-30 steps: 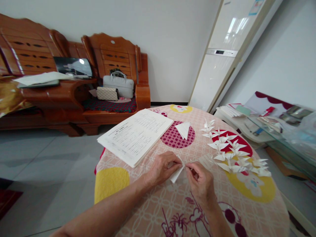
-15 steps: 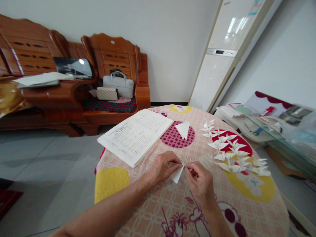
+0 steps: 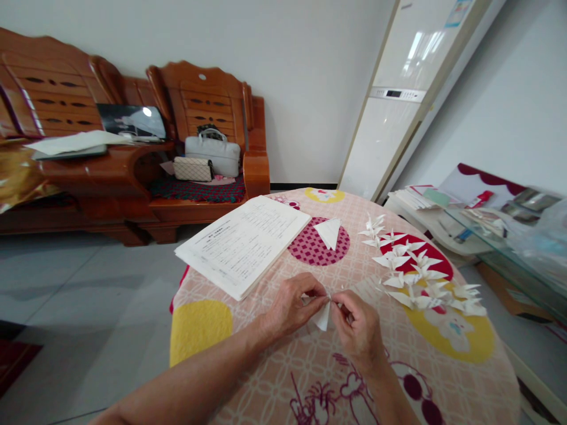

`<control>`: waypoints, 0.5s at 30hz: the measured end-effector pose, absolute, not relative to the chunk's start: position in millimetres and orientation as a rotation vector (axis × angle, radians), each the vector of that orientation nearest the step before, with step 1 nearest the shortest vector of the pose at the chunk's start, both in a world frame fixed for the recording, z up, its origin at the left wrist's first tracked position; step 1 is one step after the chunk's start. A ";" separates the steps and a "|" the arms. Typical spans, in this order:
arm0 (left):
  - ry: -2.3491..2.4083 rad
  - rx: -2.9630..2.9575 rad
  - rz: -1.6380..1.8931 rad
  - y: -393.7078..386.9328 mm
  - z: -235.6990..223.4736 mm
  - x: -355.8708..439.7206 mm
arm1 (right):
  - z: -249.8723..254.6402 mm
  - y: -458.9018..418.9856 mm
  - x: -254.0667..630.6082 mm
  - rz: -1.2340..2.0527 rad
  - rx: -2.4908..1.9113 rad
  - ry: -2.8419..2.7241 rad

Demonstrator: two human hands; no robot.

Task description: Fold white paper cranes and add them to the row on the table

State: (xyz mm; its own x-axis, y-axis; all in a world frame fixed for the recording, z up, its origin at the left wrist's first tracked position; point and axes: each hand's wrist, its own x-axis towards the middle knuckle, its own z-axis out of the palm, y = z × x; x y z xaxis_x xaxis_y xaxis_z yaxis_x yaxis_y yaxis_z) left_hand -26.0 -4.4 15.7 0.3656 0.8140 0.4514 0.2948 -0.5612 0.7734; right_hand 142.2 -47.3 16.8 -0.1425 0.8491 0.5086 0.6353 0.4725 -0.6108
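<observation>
Between both hands, above the patterned tablecloth, is a small piece of folded white paper (image 3: 323, 319), its pointed flap hanging down. My left hand (image 3: 297, 301) pinches it from the left between thumb and fingers. From the right, my right hand (image 3: 358, 321) closes its fingertips on the same paper near its top. The fingers hide much of the upper folds. Several finished paper cranes (image 3: 411, 265) lie together to the right of my hands. Beyond my hands rests a white folded paper triangle (image 3: 328, 232).
A stack of printed sheets (image 3: 243, 245) lies on the left of the round table with its tablecloth (image 3: 266, 378). To the right stands a glass-edged side table (image 3: 496, 248) with papers and bags. Behind are a wooden chair (image 3: 208, 94) holding bags and a tall white air conditioner (image 3: 385, 136).
The hanging flap of the folded paper has swung slightly to the right. Both hands keep their pinch in nearly the same place.
</observation>
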 end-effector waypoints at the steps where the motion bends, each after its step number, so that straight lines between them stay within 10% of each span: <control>1: 0.966 2.038 1.154 -4.7 15.6 -25.6 | 16.9 -47.4 142.4 0.324 -1.235 -1.868; 15: 0.817 2.205 1.304 -7.6 14.3 -25.6 | 15.6 -49.5 142.3 0.274 -1.164 -1.808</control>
